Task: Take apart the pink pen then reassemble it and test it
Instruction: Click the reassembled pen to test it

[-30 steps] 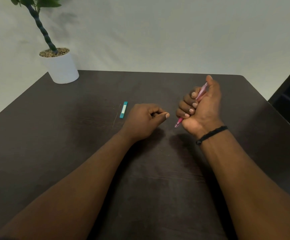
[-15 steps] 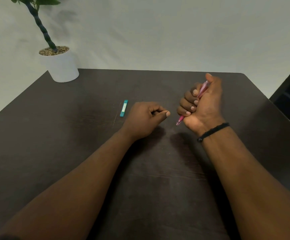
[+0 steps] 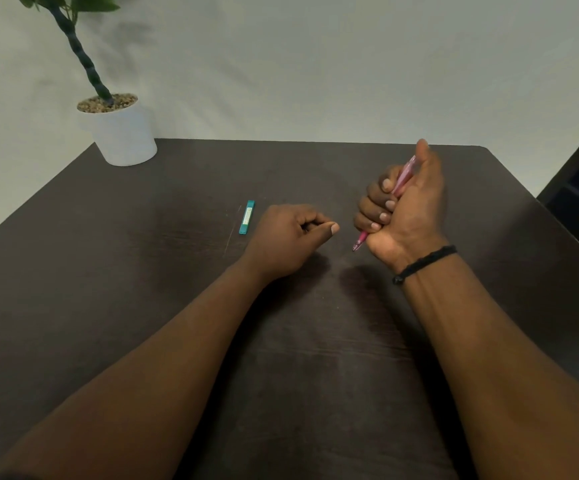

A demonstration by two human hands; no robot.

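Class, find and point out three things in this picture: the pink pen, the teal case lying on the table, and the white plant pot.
pink pen (image 3: pixel 361 241), head view, lower tip end below the fist
teal case (image 3: pixel 246 217), head view, middle of its label
white plant pot (image 3: pixel 125 135), head view, front wall

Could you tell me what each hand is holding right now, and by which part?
The right hand fists the pink pen around its barrel; the left hand shows nothing held.
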